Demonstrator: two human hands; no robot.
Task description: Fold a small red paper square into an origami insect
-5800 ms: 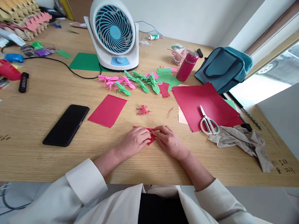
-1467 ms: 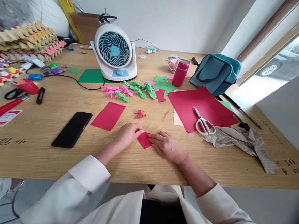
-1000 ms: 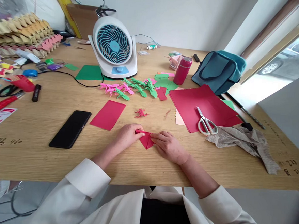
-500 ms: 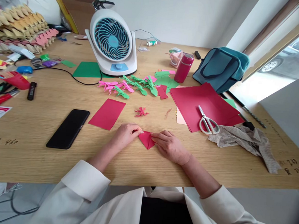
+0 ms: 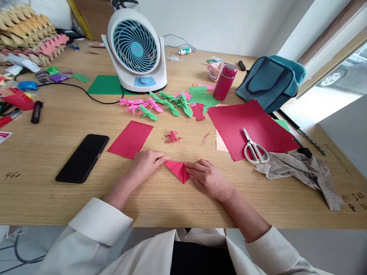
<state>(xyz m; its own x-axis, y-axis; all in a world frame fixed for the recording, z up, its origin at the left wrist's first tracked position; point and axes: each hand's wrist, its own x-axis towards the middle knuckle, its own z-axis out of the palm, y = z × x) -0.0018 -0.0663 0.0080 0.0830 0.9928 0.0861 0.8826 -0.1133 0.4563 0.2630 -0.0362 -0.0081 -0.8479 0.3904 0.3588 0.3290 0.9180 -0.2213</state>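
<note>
A red folded paper triangle (image 5: 177, 169) lies on the table in front of me, its point toward me and a crease running down its right part. My left hand (image 5: 147, 164) has thumb and fingers pinched together at the paper's left corner. Over the right part rests my right hand (image 5: 210, 179), fingers close together and pressing the paper, with that corner hidden under them. Just beyond them sits a small red paper figure (image 5: 172, 137) with thin legs. A red paper rectangle (image 5: 131, 139) lies beyond my left hand.
A black phone (image 5: 83, 159) lies at left. Scissors (image 5: 254, 147) rest on large red sheets (image 5: 250, 125) at right, beside a crumpled cloth (image 5: 297, 174). Farther back are green and pink paper figures (image 5: 160, 103), a fan (image 5: 136, 50), a red bottle (image 5: 225, 82) and a blue bag (image 5: 270, 83).
My left hand has moved left along with the paper's left corner, and the red triangle now spreads wider on that side. My right hand stays nearly in place.
</note>
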